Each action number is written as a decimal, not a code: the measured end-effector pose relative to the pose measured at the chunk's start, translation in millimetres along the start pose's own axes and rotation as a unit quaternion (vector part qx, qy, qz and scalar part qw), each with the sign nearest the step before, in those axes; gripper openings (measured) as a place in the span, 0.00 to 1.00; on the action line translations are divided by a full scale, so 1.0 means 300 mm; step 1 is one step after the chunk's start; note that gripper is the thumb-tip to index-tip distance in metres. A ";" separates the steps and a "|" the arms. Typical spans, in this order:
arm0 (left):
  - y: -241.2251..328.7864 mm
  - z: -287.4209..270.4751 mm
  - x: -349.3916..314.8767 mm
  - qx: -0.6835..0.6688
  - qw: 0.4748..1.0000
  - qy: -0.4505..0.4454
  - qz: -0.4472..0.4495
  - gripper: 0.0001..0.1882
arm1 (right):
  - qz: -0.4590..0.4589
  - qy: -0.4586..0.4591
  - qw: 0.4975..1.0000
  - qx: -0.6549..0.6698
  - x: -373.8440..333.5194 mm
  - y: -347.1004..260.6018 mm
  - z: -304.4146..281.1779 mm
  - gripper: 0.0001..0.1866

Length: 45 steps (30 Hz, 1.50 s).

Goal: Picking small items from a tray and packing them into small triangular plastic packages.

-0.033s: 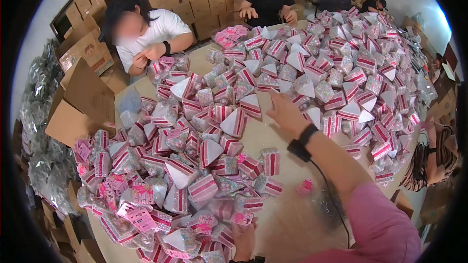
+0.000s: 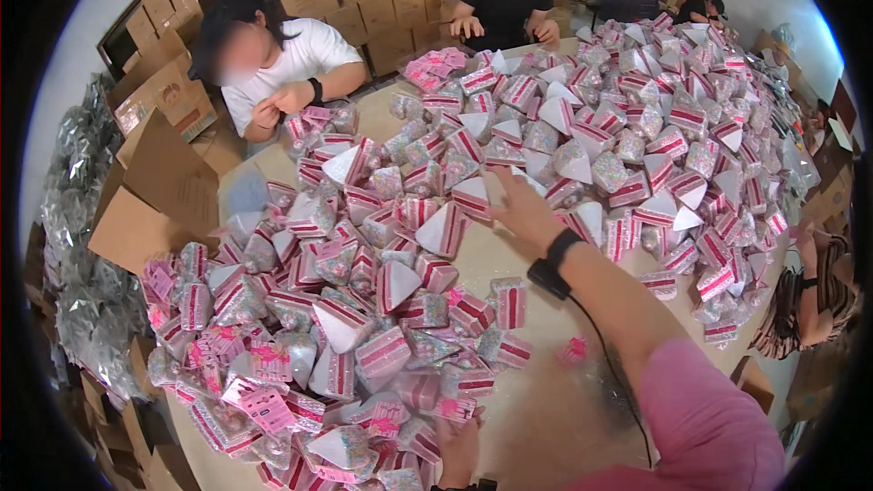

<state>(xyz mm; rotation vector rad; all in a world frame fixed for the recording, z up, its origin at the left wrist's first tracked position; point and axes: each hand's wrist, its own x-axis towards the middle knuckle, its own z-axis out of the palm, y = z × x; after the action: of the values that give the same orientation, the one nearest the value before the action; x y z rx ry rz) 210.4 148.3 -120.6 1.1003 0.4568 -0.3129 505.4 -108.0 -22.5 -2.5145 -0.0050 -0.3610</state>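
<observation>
Many clear-wrapped toy cake slices, pink and white with red bands, lie heaped over the table. My right hand (image 2: pixel 523 207) reaches out to the table's middle, fingers extended, beside a white-topped cake slice (image 2: pixel 472 198). Its fingertips reach that slice's right side; I cannot make out a grip. At the lower edge, my left hand (image 2: pixel 458 447) rests against the near heap, by a cake slice (image 2: pixel 468 382) and a pink printed card (image 2: pixel 455 408). Most of its fingers are hidden, so its hold is unclear.
A small pink card (image 2: pixel 573 351) lies on the beige tabletop (image 2: pixel 536 400). A black cord (image 2: pixel 607 352) runs from my right wrist. An open carton (image 2: pixel 150 209) stands left. Across the table are a person in white (image 2: pixel 318 50) and a person in black (image 2: pixel 503 5).
My right hand has moved slightly left, closer to the white-topped cake slice. The whole view has shifted a little. My left hand stays by the same card.
</observation>
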 end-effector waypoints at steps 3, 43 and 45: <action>-0.012 -0.010 0.013 0.071 0.997 -0.010 0.002 0.22 | 0.046 -0.032 0.996 0.070 0.048 0.035 0.120 0.34; 0.025 0.016 -0.010 0.031 0.999 -0.003 -0.013 0.23 | 0.005 -0.034 0.998 -0.060 0.047 0.208 -0.121 0.29; -0.009 -0.003 -0.002 0.036 0.999 -0.004 -0.022 0.23 | -0.079 0.065 0.993 -0.062 0.079 0.276 -0.184 0.30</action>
<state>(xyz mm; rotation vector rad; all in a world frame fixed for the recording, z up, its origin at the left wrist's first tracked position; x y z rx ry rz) 208.3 148.0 -122.8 1.1601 0.4664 -0.3751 521.0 -208.9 -19.2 -2.6152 -0.1363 -0.6054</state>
